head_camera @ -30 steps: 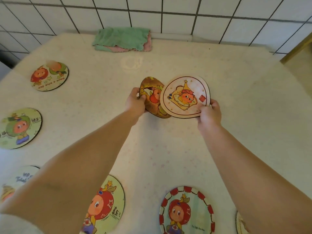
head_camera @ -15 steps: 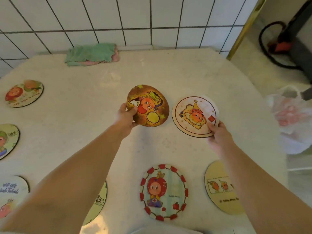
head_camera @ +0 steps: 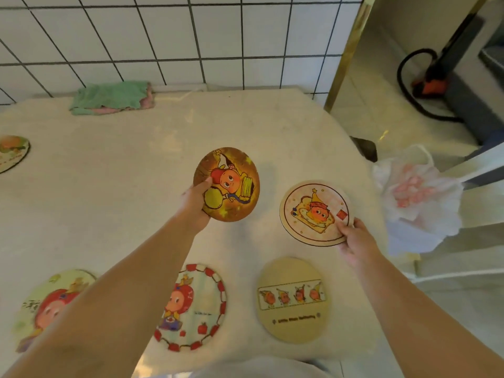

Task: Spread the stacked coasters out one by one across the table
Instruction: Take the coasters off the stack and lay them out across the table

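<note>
- Coasters lie spread over the pale table (head_camera: 114, 186), and at the far left edge a round coaster with a peach-coloured figure (head_camera: 12, 152) sits partly cut off by the frame.
- Low on the left, a pale green coaster with a red-headed character (head_camera: 46, 301) lies flat, half hidden under the left forearm.
- At the back, against the tiled wall (head_camera: 163, 36), a folded green cloth (head_camera: 110, 96) rests on a pink one.
- Left hand (head_camera: 195, 204) is clamped on the near-left rim of the golden-brown coaster (head_camera: 229, 184), thumb on its printed face, fingers beneath; the disc is lifted clear of the table and tilted toward the camera.
- Below it, the coaster with the red-and-white checked border (head_camera: 196, 306) lies flat near the front edge, its left side covered by the forearm.
- Right of that, a tan coaster with a strip of four small figures (head_camera: 293, 298) lies flat, apart from its neighbour.
- Right hand (head_camera: 354, 240) pinches the near-right rim of the cream coaster showing a character on toast (head_camera: 316, 212), thumb on top; whether that disc touches the table cannot be told.
- The two held coasters are apart, with bare table between them.
- Past the table's right edge, a white plastic bag with pink print (head_camera: 417, 197) sits on the floor side.
</note>
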